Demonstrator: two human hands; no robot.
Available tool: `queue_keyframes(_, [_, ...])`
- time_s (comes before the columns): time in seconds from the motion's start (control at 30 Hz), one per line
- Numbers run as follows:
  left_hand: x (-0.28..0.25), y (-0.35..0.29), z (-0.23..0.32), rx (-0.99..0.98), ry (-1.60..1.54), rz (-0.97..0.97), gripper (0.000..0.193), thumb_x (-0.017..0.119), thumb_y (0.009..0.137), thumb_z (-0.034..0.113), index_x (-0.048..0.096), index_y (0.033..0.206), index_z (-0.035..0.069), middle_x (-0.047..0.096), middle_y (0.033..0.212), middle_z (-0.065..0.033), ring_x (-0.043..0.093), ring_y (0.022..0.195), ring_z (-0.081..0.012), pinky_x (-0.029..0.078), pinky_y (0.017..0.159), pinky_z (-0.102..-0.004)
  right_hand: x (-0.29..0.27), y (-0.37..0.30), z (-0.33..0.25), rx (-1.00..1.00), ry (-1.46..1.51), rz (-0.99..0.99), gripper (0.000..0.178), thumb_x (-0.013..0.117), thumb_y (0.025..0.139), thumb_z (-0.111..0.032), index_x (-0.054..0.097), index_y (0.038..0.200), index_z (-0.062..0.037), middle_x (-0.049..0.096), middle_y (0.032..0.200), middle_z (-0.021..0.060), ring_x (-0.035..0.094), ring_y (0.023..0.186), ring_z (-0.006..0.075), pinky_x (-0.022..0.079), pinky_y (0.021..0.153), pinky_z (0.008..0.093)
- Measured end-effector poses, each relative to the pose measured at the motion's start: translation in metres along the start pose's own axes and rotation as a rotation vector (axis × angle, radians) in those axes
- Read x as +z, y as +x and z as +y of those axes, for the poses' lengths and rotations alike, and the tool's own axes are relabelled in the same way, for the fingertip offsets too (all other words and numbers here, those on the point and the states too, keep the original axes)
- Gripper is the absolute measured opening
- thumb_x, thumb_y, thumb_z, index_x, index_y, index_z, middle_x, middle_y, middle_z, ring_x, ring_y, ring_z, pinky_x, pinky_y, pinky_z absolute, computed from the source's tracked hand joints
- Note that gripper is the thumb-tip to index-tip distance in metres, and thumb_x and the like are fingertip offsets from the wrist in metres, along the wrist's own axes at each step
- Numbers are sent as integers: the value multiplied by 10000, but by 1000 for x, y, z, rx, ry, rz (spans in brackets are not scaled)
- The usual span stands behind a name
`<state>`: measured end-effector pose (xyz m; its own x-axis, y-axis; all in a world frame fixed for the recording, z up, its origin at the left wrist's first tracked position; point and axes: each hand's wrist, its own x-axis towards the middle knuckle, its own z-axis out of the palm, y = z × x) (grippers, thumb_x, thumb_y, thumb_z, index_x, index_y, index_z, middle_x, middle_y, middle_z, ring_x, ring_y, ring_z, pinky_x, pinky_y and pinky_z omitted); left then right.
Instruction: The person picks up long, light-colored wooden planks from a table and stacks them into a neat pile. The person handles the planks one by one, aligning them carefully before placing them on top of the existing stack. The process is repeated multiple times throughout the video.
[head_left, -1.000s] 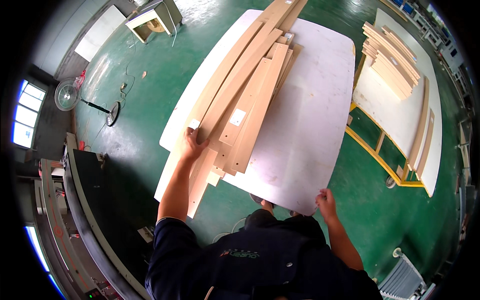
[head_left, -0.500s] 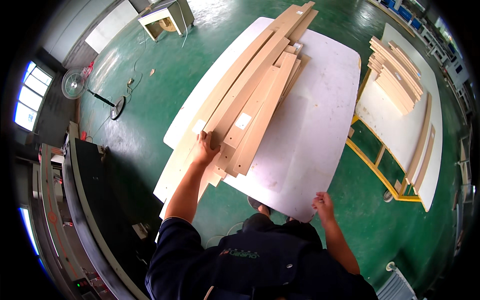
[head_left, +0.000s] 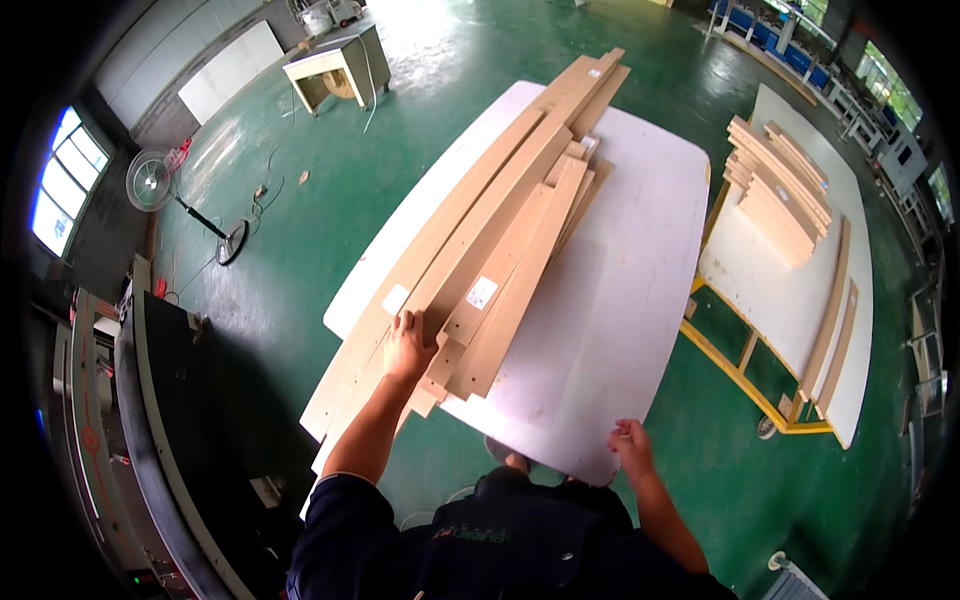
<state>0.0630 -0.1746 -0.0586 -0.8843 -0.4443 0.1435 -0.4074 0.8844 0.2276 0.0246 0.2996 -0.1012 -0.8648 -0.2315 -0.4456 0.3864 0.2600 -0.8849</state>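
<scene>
Long pale wooden boards [head_left: 470,215] lie stacked lengthwise on a white tabletop [head_left: 610,290], some with white labels and small holes near their ends. My left hand [head_left: 408,348] is closed over the near part of one narrow board [head_left: 455,270], fingers on its left side and the thumb toward its right. Beside it, shorter boards [head_left: 500,320] overlap at slightly different angles. My right hand [head_left: 631,442] hovers by the table's near right corner, fingers curled in, with nothing visible in them.
To the right, a yellow-framed cart [head_left: 745,375] with a white top bears more stacked boards [head_left: 780,190]. A standing fan [head_left: 150,182] and a long dark machine [head_left: 200,400] are on the left. A small work table [head_left: 338,65] stands farther back on the green floor.
The view has tilted up, so the table and boards sit lower in the picture. My left hand stays on the same board; my right hand remains near the table corner.
</scene>
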Motion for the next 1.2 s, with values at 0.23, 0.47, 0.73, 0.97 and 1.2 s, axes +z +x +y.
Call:
queue_keyframes(0.23, [6,-2,-27,13,-123,56,611,754,635,132,555,1199,8,541,1113,-156,514,1073,-379,491,918,-445,7,19,6,10,55,-56,319,618,861,-68,522,1156,6,589,893,65,595,715,140,505,637,284])
queue_keyframes(0.47, [10,4,-16,40,-136,-45,643,774,651,219,557,1222,20,536,1175,-153,512,1139,-376,489,941,-426,8,21,-19,-30,96,-47,359,648,838,-84,523,1166,-4,576,897,60,580,725,128,490,632,264])
queue_keyframes(0.73, [8,-12,-19,41,-103,-100,624,725,779,343,536,1270,5,523,1152,-151,494,1122,-342,447,950,-424,12,14,-20,-20,80,-96,338,628,875,-93,523,1187,-16,576,972,77,609,797,161,518,715,301])
queue_keyframes(0.97, [23,-19,-23,198,-43,38,430,651,868,276,593,1265,120,542,1183,-104,486,1124,-317,400,980,-456,20,13,-13,-18,58,-97,352,634,873,-97,519,1197,-19,572,970,76,607,786,159,522,711,300])
queue_keyframes(1.2, [22,-25,-13,182,-119,50,385,611,903,253,613,1267,127,554,1329,-74,459,1213,-339,353,1040,-490,30,23,-2,-7,0,-68,363,652,826,-113,549,1160,-17,604,893,47,601,743,131,504,682,275])
